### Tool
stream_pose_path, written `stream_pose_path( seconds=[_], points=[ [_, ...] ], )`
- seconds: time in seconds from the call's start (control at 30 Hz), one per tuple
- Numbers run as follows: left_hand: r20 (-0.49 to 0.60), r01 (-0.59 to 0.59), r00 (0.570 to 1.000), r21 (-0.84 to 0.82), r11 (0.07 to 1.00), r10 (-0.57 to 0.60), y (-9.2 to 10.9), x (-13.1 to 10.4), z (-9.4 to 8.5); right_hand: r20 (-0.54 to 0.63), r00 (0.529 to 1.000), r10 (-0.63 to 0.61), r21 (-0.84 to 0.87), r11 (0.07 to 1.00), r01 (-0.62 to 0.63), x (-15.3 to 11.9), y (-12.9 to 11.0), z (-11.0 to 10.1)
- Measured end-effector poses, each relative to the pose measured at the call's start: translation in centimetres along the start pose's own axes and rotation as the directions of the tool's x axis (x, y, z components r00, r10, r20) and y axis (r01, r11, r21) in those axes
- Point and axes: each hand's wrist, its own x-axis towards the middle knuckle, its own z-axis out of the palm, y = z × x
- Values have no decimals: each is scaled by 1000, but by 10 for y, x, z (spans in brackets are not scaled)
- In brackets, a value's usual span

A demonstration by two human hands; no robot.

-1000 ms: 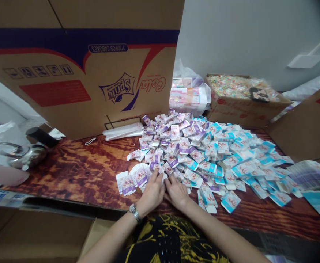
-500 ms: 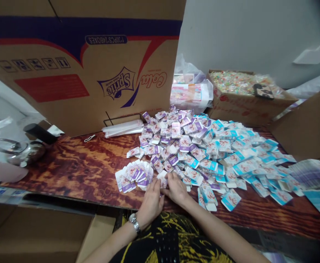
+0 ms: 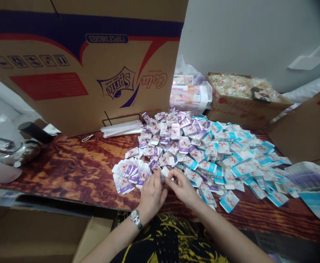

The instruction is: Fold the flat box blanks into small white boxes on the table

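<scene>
A small white card box [image 3: 165,172] stands between my two hands at the near edge of the heap. My left hand [image 3: 153,193], with a watch on its wrist, is closed around the box from the left. From the right, my right hand [image 3: 182,186] pinches it with bent fingers near its top. The lower part of the box is hidden behind the fingers. Just left of my left hand lies a fanned group of purple-and-white boxes [image 3: 129,174]. Beyond my hands spreads a heap of purple boxes [image 3: 184,142] that blends into blue ones [image 3: 243,168].
A large upright carton [image 3: 74,80] stands at the back left, with clear plastic sleeves [image 3: 121,128] at its foot. An open carton [image 3: 239,111] of wrapped candies sits behind the heap. A metal kettle [image 3: 25,151] is at far left, and flat printed sheets [image 3: 313,177] lie at right.
My right hand has lifted a little and its fingers have bent into a pinch at the box top. The box is more upright, and the view has shifted slightly.
</scene>
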Motion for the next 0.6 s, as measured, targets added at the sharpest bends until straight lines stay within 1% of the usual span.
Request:
stream_pose_path(
  seconds=[0.1,0.2,0.3,0.37,0.43,0.53,0.6],
  points=[
    [7,-26,1000,-13,1000,26,-4,2,-3,42,999,-34,82,996,30,0,-4,-2],
    [8,-17,1000,-21,1000,17,-7,2,-6,73,996,-51,81,996,45,0,-4,-3],
    [-12,-8,1000,-1,1000,8,-6,4,-10,30,998,-58,28,998,58,1,-5,-4],
    [-36,-18,999,34,999,19,-3,7,-12,5,999,-42,46,998,42,2,-7,-4],
    [-68,-38,997,76,996,43,-1,10,-13,17,1000,8,158,987,-11,3,-7,-2],
    [-120,-75,988,143,987,92,-2,12,-13,103,987,120,391,908,-151,4,-7,1],
    [-144,-101,981,182,978,128,-4,12,-12,137,981,140,439,879,-187,5,-6,1]
  ],
)
